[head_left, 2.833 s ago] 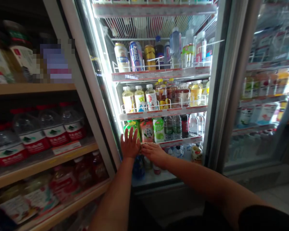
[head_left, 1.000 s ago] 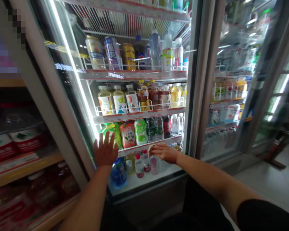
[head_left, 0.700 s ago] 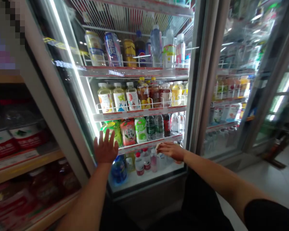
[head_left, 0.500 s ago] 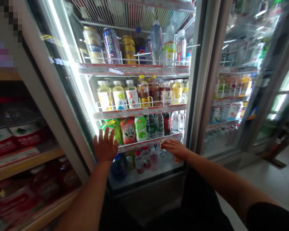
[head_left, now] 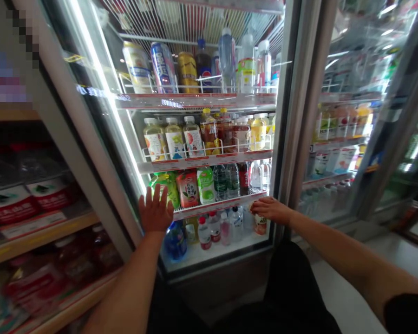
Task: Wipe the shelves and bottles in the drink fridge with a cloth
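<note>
The glass door of a lit drinks fridge stands before me, closed, with reflections on it. My left hand is open, fingers spread, and appears to rest flat against the glass at lower left, before a green bottle. At the lower right of the pane is my right hand, palm down with fingers together. A small pale cloth shows under its fingertips; most of it is hidden. Behind that hand, inside the fridge, stands a bottle with a brown label.
Shelves inside hold cans, juice bottles and small red-capped bottles. A metal door frame stands at right, with another glass-fronted fridge beyond. To the left, a wooden-edged shelf carries packed bottles.
My right hand has slid right across the glass, with the pale cloth under its fingers, towards the door's right edge. The left hand stays in place; the view has shifted slightly.
</note>
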Available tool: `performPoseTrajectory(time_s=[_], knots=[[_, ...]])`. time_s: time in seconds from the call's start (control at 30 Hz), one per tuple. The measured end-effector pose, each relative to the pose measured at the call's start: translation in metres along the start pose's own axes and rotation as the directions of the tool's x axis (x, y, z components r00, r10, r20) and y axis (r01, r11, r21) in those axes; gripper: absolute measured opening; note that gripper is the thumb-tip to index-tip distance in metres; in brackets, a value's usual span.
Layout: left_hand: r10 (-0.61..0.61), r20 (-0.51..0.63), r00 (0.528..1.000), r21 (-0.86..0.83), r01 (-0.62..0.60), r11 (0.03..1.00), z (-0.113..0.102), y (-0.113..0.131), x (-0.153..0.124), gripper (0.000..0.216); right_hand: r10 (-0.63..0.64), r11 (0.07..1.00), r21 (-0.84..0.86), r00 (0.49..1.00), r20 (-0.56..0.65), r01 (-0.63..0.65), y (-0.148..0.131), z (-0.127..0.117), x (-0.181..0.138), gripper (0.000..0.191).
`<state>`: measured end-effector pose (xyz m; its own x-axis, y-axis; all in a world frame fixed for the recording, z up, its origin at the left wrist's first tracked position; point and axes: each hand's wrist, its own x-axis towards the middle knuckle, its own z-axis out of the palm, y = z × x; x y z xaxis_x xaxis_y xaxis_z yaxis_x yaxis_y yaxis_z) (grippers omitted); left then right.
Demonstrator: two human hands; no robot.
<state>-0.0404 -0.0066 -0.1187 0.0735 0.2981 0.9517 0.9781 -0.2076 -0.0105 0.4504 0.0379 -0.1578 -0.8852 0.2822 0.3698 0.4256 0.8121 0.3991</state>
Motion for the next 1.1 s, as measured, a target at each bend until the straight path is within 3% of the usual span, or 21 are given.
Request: performPoseTrajectory(time_s=[0.13,0.27,0.57,0.83,0.9,1.0,1.1], knots=[[-0.002,0.009,1.000,0.006,0.002,1.000,-0.001,0.001,0.000,0.053,-0.012,0.999,-0.046,0.996,-0.086,0.008,0.018,-0.022,-0.005,0.039],[-0.008,0.000,1.000,0.001,0.008,1.000,-0.002,0.001,0.000,0.053,0.056,0.990,-0.116,0.983,-0.177,-0.077,0.028,-0.037,-0.006,0.044],[0.051,-0.044,0.998,0.001,-0.051,0.999,0.000,-0.001,-0.001,0.061,0.160,0.972,-0.115,0.935,-0.317,-0.205,0.021,-0.037,0.015,0.043],[0.027,-0.025,0.999,0.020,-0.027,0.999,-0.003,0.001,-0.001,0.055,0.327,0.930,0.029,0.793,-0.513,-0.365,0.009,-0.044,0.062,0.045],[0.034,-0.031,0.999,0.020,-0.033,0.999,-0.003,0.001,-0.001,0.055,0.311,0.938,0.026,0.809,-0.499,-0.345,0.000,-0.041,0.073,0.047],[0.038,-0.044,0.998,0.040,-0.037,0.999,-0.004,0.002,-0.001,0.054,0.203,0.973,-0.020,0.896,-0.396,-0.229,-0.014,-0.035,0.085,0.049],[0.059,-0.054,0.997,0.070,-0.056,0.996,-0.004,0.002,-0.001,0.055,0.113,0.990,-0.040,0.935,-0.337,-0.134,-0.021,-0.033,0.094,0.047]])
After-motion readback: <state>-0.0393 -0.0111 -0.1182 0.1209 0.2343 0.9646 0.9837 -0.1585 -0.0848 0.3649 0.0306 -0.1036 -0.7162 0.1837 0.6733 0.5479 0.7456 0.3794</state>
